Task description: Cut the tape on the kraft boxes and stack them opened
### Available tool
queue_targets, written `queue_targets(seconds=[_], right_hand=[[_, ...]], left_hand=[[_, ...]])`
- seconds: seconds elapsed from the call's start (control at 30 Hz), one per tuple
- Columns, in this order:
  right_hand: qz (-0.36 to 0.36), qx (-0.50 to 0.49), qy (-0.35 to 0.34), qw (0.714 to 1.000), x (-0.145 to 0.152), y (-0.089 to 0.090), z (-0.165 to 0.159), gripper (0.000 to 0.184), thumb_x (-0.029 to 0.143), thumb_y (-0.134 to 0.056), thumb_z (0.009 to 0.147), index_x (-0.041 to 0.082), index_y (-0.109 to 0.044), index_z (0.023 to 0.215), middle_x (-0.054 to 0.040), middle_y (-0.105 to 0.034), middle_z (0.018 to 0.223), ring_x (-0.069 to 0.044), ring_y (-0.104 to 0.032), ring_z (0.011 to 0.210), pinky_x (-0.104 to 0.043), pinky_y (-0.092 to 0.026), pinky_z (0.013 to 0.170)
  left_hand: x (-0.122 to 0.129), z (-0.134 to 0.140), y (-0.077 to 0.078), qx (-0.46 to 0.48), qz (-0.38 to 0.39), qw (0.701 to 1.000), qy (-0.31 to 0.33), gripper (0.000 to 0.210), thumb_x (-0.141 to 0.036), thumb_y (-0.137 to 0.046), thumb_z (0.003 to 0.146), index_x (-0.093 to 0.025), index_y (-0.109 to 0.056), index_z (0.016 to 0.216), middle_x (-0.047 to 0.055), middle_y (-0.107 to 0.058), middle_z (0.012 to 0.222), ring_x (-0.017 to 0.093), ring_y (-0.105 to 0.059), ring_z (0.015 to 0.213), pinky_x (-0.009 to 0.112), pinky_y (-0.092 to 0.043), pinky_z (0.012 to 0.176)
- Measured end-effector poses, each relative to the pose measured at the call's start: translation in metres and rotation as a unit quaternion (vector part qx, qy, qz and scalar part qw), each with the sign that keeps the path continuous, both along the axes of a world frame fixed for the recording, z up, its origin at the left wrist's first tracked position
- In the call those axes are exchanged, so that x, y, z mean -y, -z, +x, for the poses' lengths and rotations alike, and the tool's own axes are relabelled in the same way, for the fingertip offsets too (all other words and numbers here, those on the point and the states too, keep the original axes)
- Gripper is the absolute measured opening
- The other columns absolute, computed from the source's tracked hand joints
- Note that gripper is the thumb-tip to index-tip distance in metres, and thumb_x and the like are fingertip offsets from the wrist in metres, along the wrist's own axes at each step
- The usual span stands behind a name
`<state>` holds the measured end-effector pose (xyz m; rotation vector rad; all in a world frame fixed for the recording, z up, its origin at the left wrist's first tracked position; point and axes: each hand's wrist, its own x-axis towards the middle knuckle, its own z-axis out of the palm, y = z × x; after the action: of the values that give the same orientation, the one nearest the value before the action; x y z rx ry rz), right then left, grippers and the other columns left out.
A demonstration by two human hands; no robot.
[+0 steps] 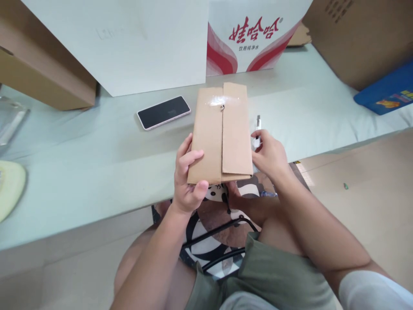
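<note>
1. In left hand [183,185]: small cardboard box [208,133], gripped at its near left corner, thumb along near edge, fingers round left side and onto top face.
2. In right hand [272,155]: white cutter [258,125], by the look of it, pinched between thumb and fingertips, grey end pointing away from wrist. Whether lifted off bench [316,107], cannot tell.
3. Relation to watch: small cardboard box just left of right hand; contact on that side, cannot tell. Long axis running away from wrists, roughly parallel to white cutter. Left hand nearer — already on it. Clear tape [213,100] across far end, ahead of both hands; small dark mark [222,108] at its edge.
4. Counted: one small cardboard box, one white cutter, one phone [164,113] ahead and left of left hand.
5. Farther out: one left brown carton [58,64], well left of left hand; one right brown carton [358,38] and one blue box [383,92], well right of right hand. Red-lettered carton [253,58] beyond both hands — joined to white panel [145,43] beside it or separate, cannot tell.
</note>
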<state>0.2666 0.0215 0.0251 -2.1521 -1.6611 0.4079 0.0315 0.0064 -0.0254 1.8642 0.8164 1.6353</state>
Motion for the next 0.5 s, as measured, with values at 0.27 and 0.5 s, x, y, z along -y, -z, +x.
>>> queue_targets(seconds=[0.27,0.5], right_hand=[[0.317,-0.097,0.037,0.943,0.001,0.007,0.013,0.027,0.047,-0.046,0.099,0.023,-0.056,0.106,-0.0024,-0.057,0.084,-0.016,-0.054,0.065,-0.035,-0.048,0.065],[0.525,-0.099,-0.077,0.842,0.023,-0.035,-0.011,0.022,0.048,-0.053,0.100,0.029,-0.059,0.110,-0.0043,-0.053,0.100,-0.021,-0.061,0.083,-0.046,-0.054,0.080]], left_hand=[[0.003,0.005,-0.003,-0.026,0.011,1.000,-0.010,0.046,-0.062,-0.052,0.096,-0.037,-0.054,0.135,0.009,-0.044,0.160,0.037,-0.043,0.151,0.061,-0.042,0.117],[0.012,0.014,-0.009,-0.042,0.033,0.998,-0.030,0.045,-0.056,-0.053,0.098,-0.031,-0.054,0.135,0.014,-0.045,0.160,0.037,-0.047,0.149,0.060,-0.045,0.115]])
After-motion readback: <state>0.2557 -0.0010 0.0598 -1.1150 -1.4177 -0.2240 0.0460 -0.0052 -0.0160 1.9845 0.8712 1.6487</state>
